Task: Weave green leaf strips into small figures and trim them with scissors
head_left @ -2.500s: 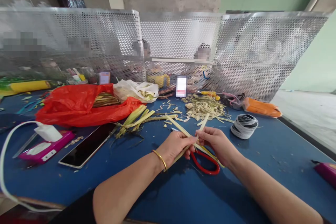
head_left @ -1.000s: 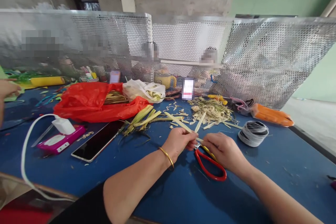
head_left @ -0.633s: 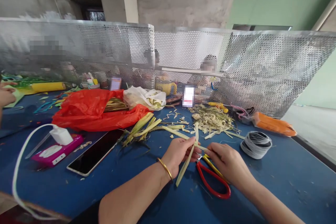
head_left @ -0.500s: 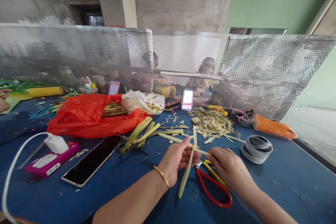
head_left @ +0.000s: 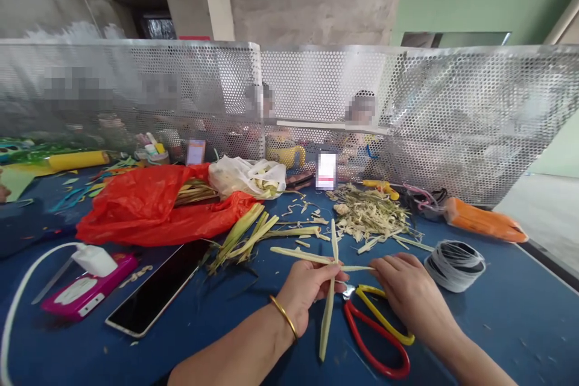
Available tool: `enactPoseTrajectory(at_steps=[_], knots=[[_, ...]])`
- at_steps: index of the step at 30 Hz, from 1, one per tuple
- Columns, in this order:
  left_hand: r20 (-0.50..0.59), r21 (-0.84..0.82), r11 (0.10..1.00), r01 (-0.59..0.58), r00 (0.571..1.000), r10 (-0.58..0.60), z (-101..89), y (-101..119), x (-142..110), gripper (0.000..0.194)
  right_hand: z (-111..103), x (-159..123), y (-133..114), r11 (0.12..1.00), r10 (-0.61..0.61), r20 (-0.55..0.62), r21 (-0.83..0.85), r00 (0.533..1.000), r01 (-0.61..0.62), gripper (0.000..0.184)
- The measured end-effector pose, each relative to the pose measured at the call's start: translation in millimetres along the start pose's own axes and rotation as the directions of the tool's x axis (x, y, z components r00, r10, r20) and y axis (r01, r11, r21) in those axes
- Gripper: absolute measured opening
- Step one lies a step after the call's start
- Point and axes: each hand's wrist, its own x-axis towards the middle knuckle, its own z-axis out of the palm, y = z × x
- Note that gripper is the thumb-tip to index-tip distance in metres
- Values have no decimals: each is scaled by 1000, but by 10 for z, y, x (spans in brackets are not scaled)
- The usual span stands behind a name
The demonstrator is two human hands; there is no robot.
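Pale green strips of dried leaf form a cross-shaped piece (head_left: 329, 304) with arms pointing left, right, up and down. My left hand (head_left: 312, 282), with a gold bangle on its wrist, pinches the cross at its centre between thumb and fingers. At the tip of the right-hand strip, my right hand (head_left: 402, 286) has its fingers closed. Just below the hands lie scissors (head_left: 377, 347) with one red and one yellow handle, their blades partly behind my left fingers. A coil of whitish strip (head_left: 455, 266) stands beyond my right hand.
A red plastic bag (head_left: 136, 208) with dried stalks lies left of centre, beside loose leaf strips (head_left: 244, 232). A heap of shavings (head_left: 373, 211) sits before the perforated metal screen (head_left: 316, 87). A dark phone (head_left: 156, 289) and magenta power strip (head_left: 90, 289) lie at left. People sit behind the screen.
My left thumb has come down onto the cross's centre, and the left strip now shows fully. My right hand has shifted slightly right along its strip. The whole view has moved a little.
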Motion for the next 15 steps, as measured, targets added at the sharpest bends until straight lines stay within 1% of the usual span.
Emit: enactPoseTrajectory(at_steps=[3, 7, 10, 12, 15], knots=[[13, -15, 1000, 6, 1000, -6, 3, 14, -24, 16, 13, -4, -27, 999, -6, -43, 40, 999, 8, 20], [55, 14, 999, -43, 998, 43, 2, -23, -33, 20, 6, -24, -164, 994, -43, -84, 97, 996, 52, 20], [89, 59, 994, -88, 993, 83, 17, -66, -12, 13, -5, -42, -259, 988, -87, -90, 116, 992, 97, 28], [70, 57, 993, -105, 992, 101, 29, -80, 3, 11, -7, -51, -286, 987, -87, -105, 126, 991, 100, 34], [38, 20, 995, -98, 995, 97, 23, -68, 14, 9, -27, -50, -272, 988, -76, -126, 126, 989, 92, 35]])
